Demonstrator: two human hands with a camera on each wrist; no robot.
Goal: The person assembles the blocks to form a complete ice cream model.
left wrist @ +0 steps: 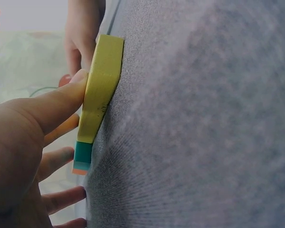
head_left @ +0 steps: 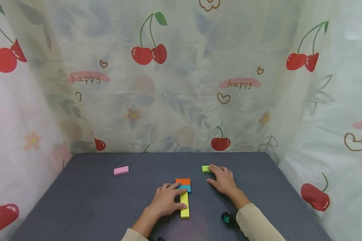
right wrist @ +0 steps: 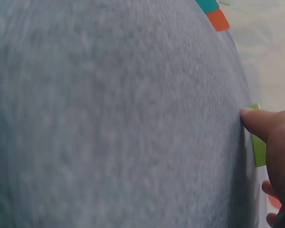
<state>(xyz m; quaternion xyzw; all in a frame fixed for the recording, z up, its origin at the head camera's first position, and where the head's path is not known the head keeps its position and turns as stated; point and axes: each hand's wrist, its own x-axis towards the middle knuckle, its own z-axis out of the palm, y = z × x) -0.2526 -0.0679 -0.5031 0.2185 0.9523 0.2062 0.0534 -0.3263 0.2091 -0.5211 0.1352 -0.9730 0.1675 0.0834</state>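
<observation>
Three blocks touch in the middle of the table: an orange block (head_left: 183, 181) at the back, a blue one (head_left: 185, 188) against it, and a long yellow block (head_left: 184, 201) running toward the front. My left hand (head_left: 166, 200) rests over them, fingers spread, thumb on the yellow block (left wrist: 103, 71) and fingertips at the blue and orange ones. Farther back on the right, a green block (head_left: 205, 169) lies under the fingertips of my right hand (head_left: 224, 181); its thumb is held apart. The right wrist view shows the green block (right wrist: 259, 147) partly behind that thumb.
A pink block (head_left: 121, 170) lies at the back left of the dark grey table (head_left: 108, 207). A printed curtain (head_left: 181, 83) hangs behind the table's back edge and along both sides. Near my right sleeve is a small black and teal device (head_left: 228, 218).
</observation>
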